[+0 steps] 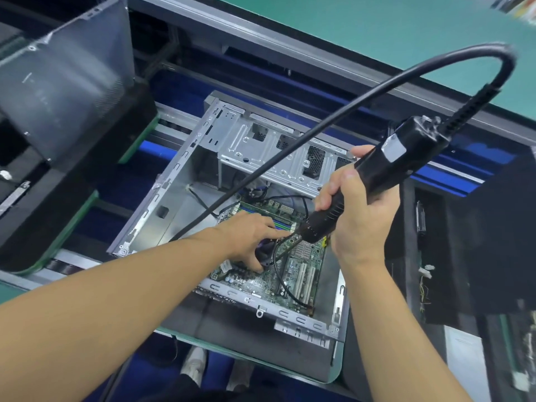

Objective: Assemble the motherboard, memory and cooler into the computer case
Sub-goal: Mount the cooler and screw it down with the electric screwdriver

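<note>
An open metal computer case (185, 175) lies on its side in the middle of the view. A green motherboard (255, 282) sits inside it on the case floor. My left hand (249, 233) reaches into the case and grips a dark cooler (265, 252) that rests on the board. My right hand (356, 210) is wrapped around a black electric screwdriver (385, 166), tilted with its tip pointing down at the cooler. The driver's thick black cable (377, 94) arcs overhead and down to the left. The screw under the tip is hidden.
A drive cage (261, 140) fills the case's far side. Thin black cables (282, 281) lie across the board. The case stands on a green-edged pallet (338, 369) on a conveyor. Another dark case (58, 120) is at the left, and a teal bench (391, 27) behind.
</note>
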